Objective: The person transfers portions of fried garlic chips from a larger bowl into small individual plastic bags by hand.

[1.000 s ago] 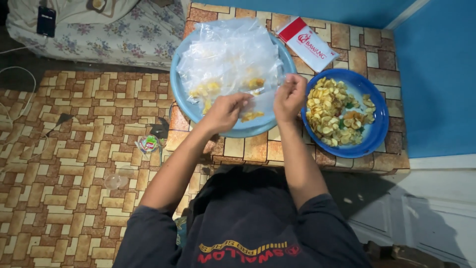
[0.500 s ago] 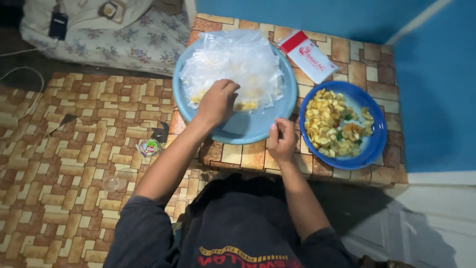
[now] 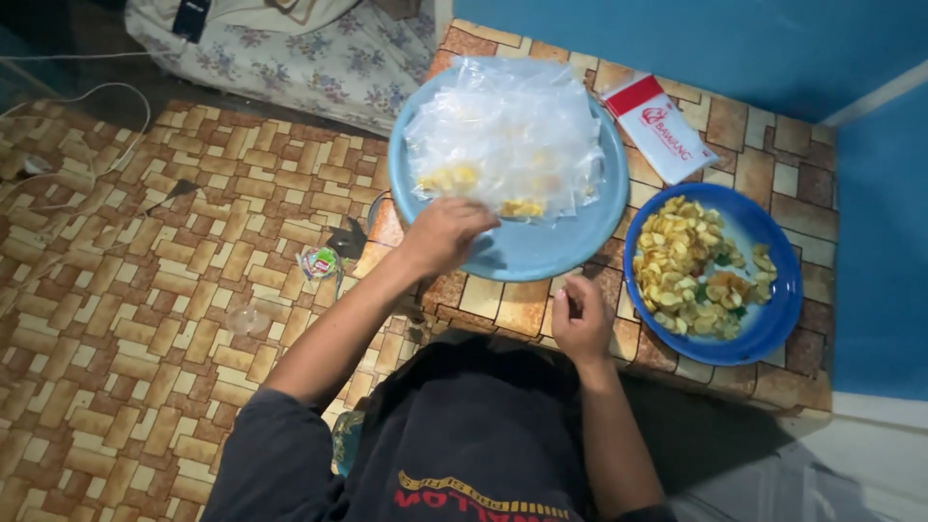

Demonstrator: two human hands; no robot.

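A light blue round tray [image 3: 541,253] sits on the low tiled table and carries a pile of clear plastic bags [image 3: 507,135], some with yellow chips inside. My left hand [image 3: 443,234] lies at the near edge of the pile, fingers curled on a bag there. My right hand [image 3: 580,317] hovers over the table's front edge, between the tray and a dark blue bowl [image 3: 773,324] of yellow chips [image 3: 691,271]. Its fingers are loosely curled with nothing seen in them.
A red-and-white packet [image 3: 659,128] lies at the back of the table. A blue wall [image 3: 870,242] stands to the right. On the patterned floor to the left are a small wrapper [image 3: 319,261], cables [image 3: 68,145] and a floral cushion [image 3: 309,58].
Both hands were at the tray's front over a bag. My right hand drew back to the table's front edge, and my left hand stayed on the pile's near edge.
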